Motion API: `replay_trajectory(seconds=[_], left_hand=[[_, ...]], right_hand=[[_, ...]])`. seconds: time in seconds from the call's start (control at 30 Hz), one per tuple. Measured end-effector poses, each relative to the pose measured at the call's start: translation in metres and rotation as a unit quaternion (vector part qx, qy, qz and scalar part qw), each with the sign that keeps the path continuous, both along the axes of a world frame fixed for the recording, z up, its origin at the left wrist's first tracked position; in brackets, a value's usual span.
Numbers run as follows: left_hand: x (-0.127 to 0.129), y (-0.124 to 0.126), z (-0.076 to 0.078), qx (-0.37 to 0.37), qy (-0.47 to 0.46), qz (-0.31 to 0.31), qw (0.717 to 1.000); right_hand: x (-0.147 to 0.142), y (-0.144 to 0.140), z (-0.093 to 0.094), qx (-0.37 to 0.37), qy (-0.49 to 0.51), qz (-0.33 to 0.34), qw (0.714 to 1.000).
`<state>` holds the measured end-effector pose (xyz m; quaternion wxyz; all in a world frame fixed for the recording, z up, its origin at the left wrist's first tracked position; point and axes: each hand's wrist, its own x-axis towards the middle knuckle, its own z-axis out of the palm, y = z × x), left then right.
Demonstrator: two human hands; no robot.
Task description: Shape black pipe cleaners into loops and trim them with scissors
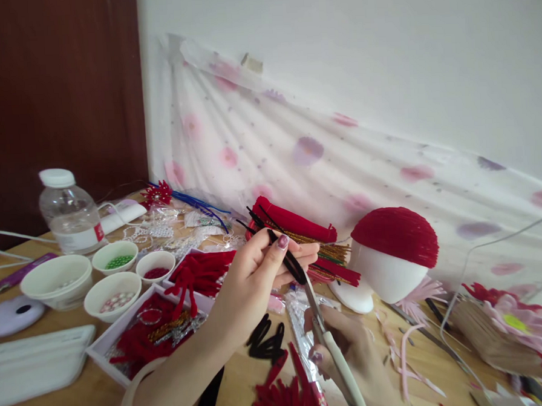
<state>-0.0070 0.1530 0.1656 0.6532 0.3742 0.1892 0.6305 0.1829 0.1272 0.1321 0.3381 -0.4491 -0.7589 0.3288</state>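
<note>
A flowered sheet [267,139] hangs behind a crowded wooden worktop [235,377], where a black fuzzy strip [293,265] meets scissors [328,339].

The step looks like trimming: the left hand [252,273] has thumb and fingers pinched together on the strip, raised above the worktop, while the right hand [348,344] has its fingers clamped around the scissors' handles, blades up at the strip's lower end; blur leaves unclear whether they touch it. A clean snip would call for a steady pinch, fingertips out of the blades' line. Room is tight: a white box [107,365] edges the left forearm, a red-capped white form [388,275] stands beyond the right hand, and bare wood shows below the black loops [267,342].
</note>
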Motion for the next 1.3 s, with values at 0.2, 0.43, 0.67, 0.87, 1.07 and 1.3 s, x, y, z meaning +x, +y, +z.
replay_trajectory(seconds=[0.2,0.43,0.67,0.87,1.07,1.3], left_hand=[[0.0,0.0,0.001,-0.003,-0.005,0.007,1.0],[-0.001,0.001,0.006,-0.017,-0.038,-0.005,0.999],[-0.002,0.001,0.002,-0.007,-0.029,-0.023,0.999],[-0.001,0.002,0.003,-0.011,-0.017,-0.021,1.0],[-0.003,0.003,0.003,-0.011,-0.016,-0.035,0.999],[-0.004,0.003,0.005,-0.01,-0.041,-0.048,0.998]], right_hand=[[0.001,-0.001,0.005,-0.017,-0.015,-0.012,1.0],[0.006,0.002,-0.008,-0.04,0.027,0.015,0.999],[0.006,0.001,-0.005,-0.047,0.042,0.027,0.998],[0.005,0.003,0.001,-0.035,0.029,0.022,0.999],[0.006,0.001,0.002,-0.046,0.02,0.009,0.999],[0.012,0.004,-0.001,-0.015,-0.006,0.012,1.0]])
